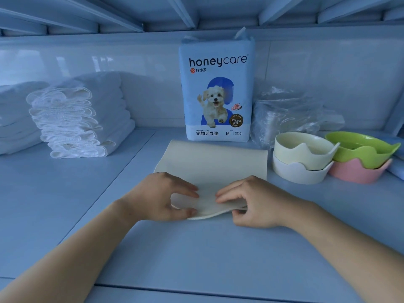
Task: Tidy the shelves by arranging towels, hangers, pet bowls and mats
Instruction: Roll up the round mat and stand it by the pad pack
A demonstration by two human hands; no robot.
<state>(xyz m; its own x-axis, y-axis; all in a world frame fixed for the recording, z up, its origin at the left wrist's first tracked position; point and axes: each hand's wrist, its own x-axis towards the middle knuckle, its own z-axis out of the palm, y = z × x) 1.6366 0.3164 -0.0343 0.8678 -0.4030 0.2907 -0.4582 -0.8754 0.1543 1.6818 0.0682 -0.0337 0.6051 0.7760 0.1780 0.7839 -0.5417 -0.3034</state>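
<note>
Mat (pixel 213 162): cream, flat on the shelf (pixel 65 193), centre — near edge lifted.
Left hand (pixel 161 197): fingers curled over that edge, thumb under it, pinching.
Right hand (pixel 251 202): same pinch on the edge, just right of the left hand.
Pack (pixel 217 88): upright, just beyond the mat.
Towels (pixel 72 119): stacked, far left.
Bowls (pixel 303 154): two nested stacks side by side — right of the mat.

Cream mat (pixel 209 165) flat on shelf (pixel 196 248), near edge lifted
</note>
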